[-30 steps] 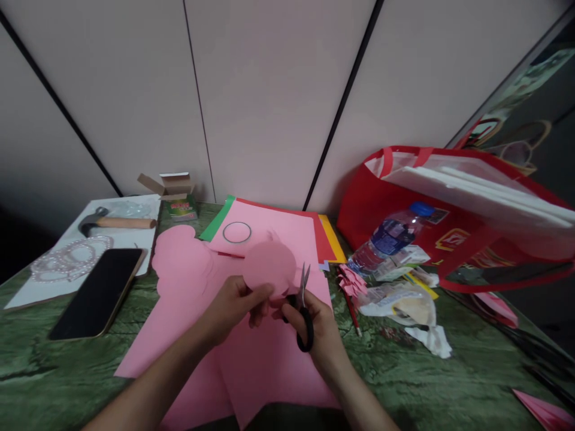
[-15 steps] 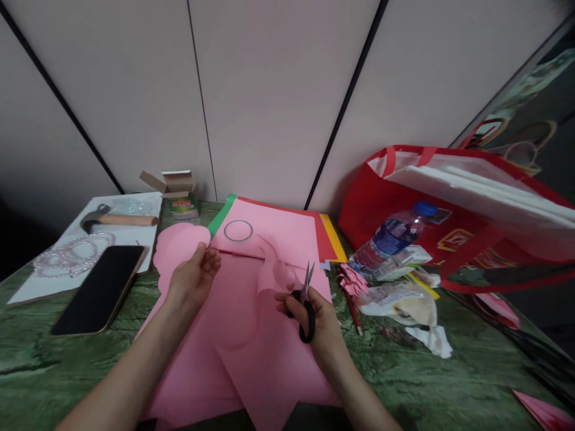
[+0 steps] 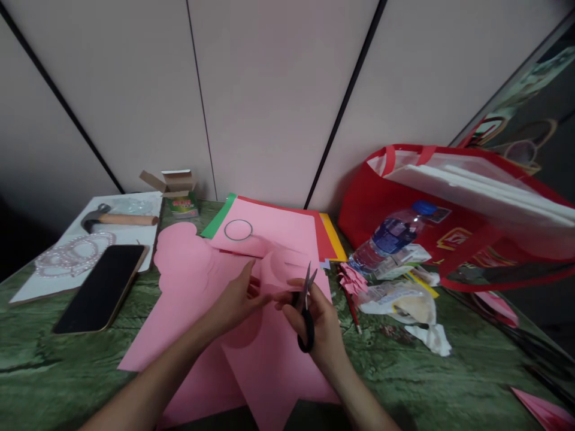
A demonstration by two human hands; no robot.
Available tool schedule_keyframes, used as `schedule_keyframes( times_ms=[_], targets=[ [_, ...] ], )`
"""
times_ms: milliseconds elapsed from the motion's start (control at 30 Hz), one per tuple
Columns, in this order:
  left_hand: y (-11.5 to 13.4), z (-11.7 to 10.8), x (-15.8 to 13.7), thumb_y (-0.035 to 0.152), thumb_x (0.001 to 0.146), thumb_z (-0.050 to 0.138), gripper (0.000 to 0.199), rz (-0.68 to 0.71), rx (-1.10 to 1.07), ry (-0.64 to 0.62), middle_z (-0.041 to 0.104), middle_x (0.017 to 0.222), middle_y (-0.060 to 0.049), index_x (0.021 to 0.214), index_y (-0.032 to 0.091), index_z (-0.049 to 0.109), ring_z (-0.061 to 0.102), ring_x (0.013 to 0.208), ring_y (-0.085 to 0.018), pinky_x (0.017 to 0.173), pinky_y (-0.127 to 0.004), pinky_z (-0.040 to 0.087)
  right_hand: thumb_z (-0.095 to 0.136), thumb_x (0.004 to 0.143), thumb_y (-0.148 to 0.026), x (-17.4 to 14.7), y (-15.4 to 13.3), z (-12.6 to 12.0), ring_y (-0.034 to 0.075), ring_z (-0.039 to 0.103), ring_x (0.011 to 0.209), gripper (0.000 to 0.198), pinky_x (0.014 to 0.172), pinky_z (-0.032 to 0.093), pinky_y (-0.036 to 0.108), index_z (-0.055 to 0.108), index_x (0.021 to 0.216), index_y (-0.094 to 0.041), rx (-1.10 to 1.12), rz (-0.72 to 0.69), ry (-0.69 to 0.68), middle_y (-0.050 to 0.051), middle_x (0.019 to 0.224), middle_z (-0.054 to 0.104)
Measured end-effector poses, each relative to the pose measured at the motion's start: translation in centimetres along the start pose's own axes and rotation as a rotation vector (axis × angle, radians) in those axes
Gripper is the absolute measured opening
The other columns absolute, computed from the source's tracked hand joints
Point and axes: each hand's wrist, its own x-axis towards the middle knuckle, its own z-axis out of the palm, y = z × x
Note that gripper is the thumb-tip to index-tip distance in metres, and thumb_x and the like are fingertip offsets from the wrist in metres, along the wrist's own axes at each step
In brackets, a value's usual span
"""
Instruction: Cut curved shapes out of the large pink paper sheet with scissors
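Observation:
In the middle of the head view, my left hand (image 3: 238, 299) is over the pink paper with its thumb and fingers apart, and nothing shows in its grasp. Its fingertips come close to my right hand (image 3: 321, 326), which grips black-handled scissors (image 3: 306, 299). The scissor blades point up and stand slightly apart. Between and behind the hands, a curled pink paper strip (image 3: 276, 269) rises from the sheets. Left of it lie scallop-edged pink paper pieces (image 3: 177, 257), on or beside the large pink sheets (image 3: 197, 383).
At left are a phone (image 3: 103, 287), a hammer (image 3: 128, 219), beaded strands (image 3: 74, 254) and a small open box (image 3: 183, 200). A thin dark ring (image 3: 238, 230) rests on paper behind. At right are a water bottle (image 3: 389, 236), crumpled wrappers (image 3: 404, 302), a pencil (image 3: 353, 311) and a red bag (image 3: 359, 203).
My left hand has let go of the rounded pink paper at left and moved right, toward my right hand. That paper now lies flatter. The scissors stay in my right hand, blades slightly wider apart.

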Motion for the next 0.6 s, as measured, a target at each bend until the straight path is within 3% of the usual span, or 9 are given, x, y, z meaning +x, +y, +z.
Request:
schedule_keyframes(
  times_ms=[100,167,333,500,600],
  targets=[
    [0.4,0.3,-0.1,0.012,0.059,0.061,0.023,-0.056,-0.283,0.044,0.062,0.061,0.000,0.082,0.016,0.061,0.057,0.056,-0.016,0.052,-0.025,0.044,0.072,0.067,-0.026,-0.4,-0.4,0.3,0.017,0.062,0.069,0.066,0.058,0.046,0.025,0.035,0.121,-0.025,0.000,0.012,-0.008,0.002,0.078,0.067],
    [0.9,0.0,-0.1,0.006,0.057,0.058,0.012,-0.093,-0.387,0.066,0.061,0.056,0.000,0.065,0.015,0.059,0.057,0.053,-0.016,0.051,-0.026,0.045,0.069,0.071,-0.028,-0.5,-0.5,0.4,0.018,0.062,0.074,0.070,0.064,0.047,0.029,0.027,0.127,-0.025,0.013,-0.017,-0.005,0.003,0.081,0.067],
    [2.3,-1.2,0.5,0.001,0.060,0.051,0.014,-0.193,-0.665,0.168,0.056,0.045,0.001,0.062,0.015,0.052,0.057,0.042,-0.015,0.048,-0.029,0.049,0.066,0.072,-0.033,-0.1,-0.1,0.1,0.019,0.063,0.073,0.054,0.070,0.048,0.033,0.039,0.117,-0.021,-0.068,-0.051,0.150,0.004,0.078,0.066],
    [3.1,-2.5,1.4,0.001,0.075,0.046,0.026,-0.241,-0.899,0.277,0.052,0.041,0.002,0.054,0.015,0.049,0.052,0.035,-0.008,0.041,-0.020,0.046,0.068,0.068,-0.033,0.7,0.7,-0.6,0.020,0.060,0.086,0.038,0.081,0.044,0.037,0.052,0.099,-0.019,-0.156,-0.076,0.314,0.006,0.088,0.063],
    [3.1,-3.0,1.8,0.001,0.080,0.043,0.032,-0.227,-0.980,0.346,0.054,0.041,0.000,0.051,0.014,0.051,0.052,0.035,-0.008,0.039,-0.018,0.045,0.070,0.064,-0.032,1.0,1.0,-0.8,0.019,0.059,0.084,0.034,0.080,0.044,0.035,0.055,0.091,-0.018,-0.112,-0.047,0.364,0.005,0.088,0.061]
  ],
)
